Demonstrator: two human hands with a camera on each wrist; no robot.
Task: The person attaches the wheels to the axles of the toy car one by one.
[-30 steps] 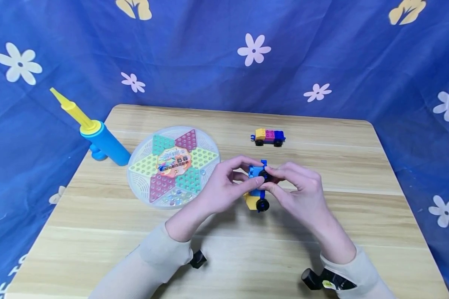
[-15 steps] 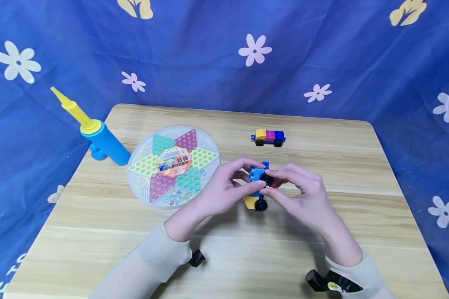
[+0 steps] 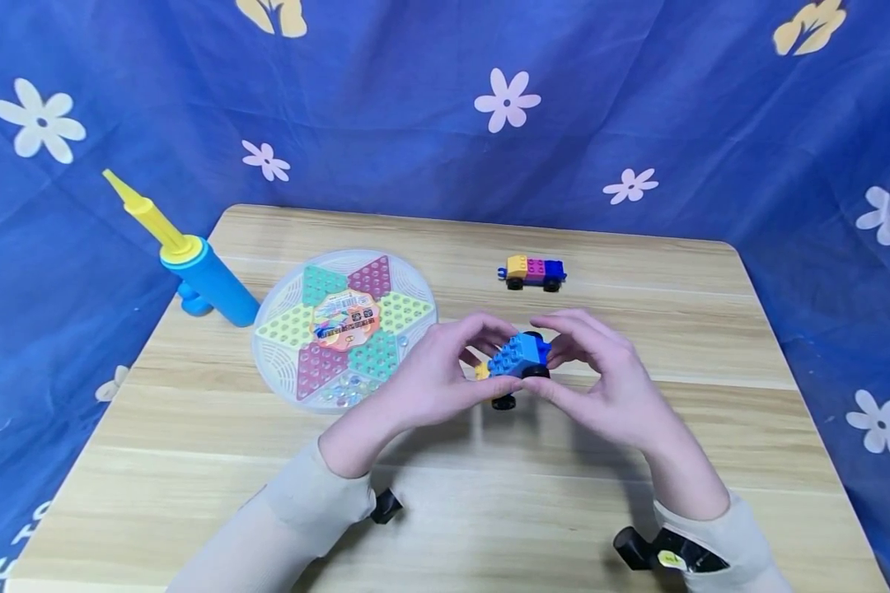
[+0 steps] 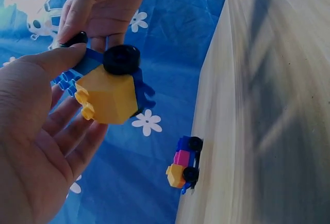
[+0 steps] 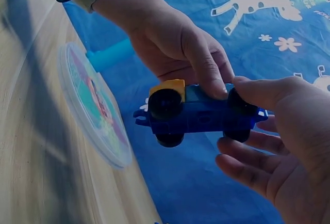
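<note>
Above the table, both hands hold a toy car [image 3: 517, 354] built of bricks. Light-blue studded bricks cover part of its dark-blue wheeled base [image 5: 196, 122], and a yellow sloped brick [image 4: 108, 97] is at one end. My left hand [image 3: 441, 375] grips the blue brick section, thumb on the near side. At the opposite end, my right hand [image 3: 611, 383] pinches the car by its wheels, thumb on a black wheel [image 5: 242, 101] and fingertips around the far one. In the left wrist view, the right hand's hold is partly hidden behind the car.
A second toy car [image 3: 534, 272] in yellow, pink and blue stands farther back on the wooden table [image 3: 712, 329]. To the left lies a round Chinese checkers board [image 3: 274, 371] with glass marbles [image 3: 356, 389]. Beside it stands a blue-and-yellow hand pump [image 3: 218, 284].
The held toy car has turned from wheels facing right to studs facing up, its yellow end now toward the left. The right fingers have spread wider around its wheeled end.
</note>
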